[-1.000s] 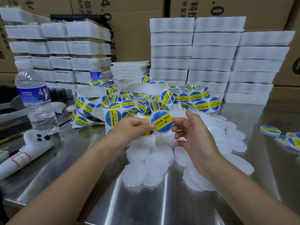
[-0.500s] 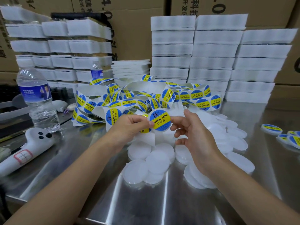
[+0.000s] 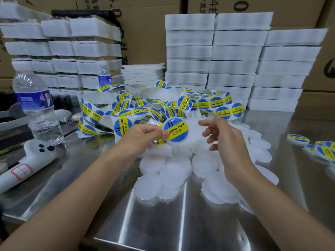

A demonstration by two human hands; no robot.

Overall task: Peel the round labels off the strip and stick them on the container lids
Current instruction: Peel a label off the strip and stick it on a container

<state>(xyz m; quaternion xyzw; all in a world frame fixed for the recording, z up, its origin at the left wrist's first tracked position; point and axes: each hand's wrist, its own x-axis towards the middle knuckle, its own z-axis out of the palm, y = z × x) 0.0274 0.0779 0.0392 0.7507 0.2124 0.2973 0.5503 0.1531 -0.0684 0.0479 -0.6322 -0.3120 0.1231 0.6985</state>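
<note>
Bare steel table [image 3: 163, 223] lies open in front; loose lids [image 3: 168, 171] and tangled label strip [image 3: 145, 111] crowd the middle.

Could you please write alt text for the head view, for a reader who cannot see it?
Over a steel table, the left hand pinches a white lid bearing a blue-and-yellow "Soldering Paste" label, while the right hand is open beside it, not touching. Below lie bare lids; behind, a tangled label strip and stacked white foam trays.

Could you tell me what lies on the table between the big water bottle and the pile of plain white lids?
In the head view, the tangled label strip lies between the water bottle and the plain lids; the left hand crosses there too.
</note>
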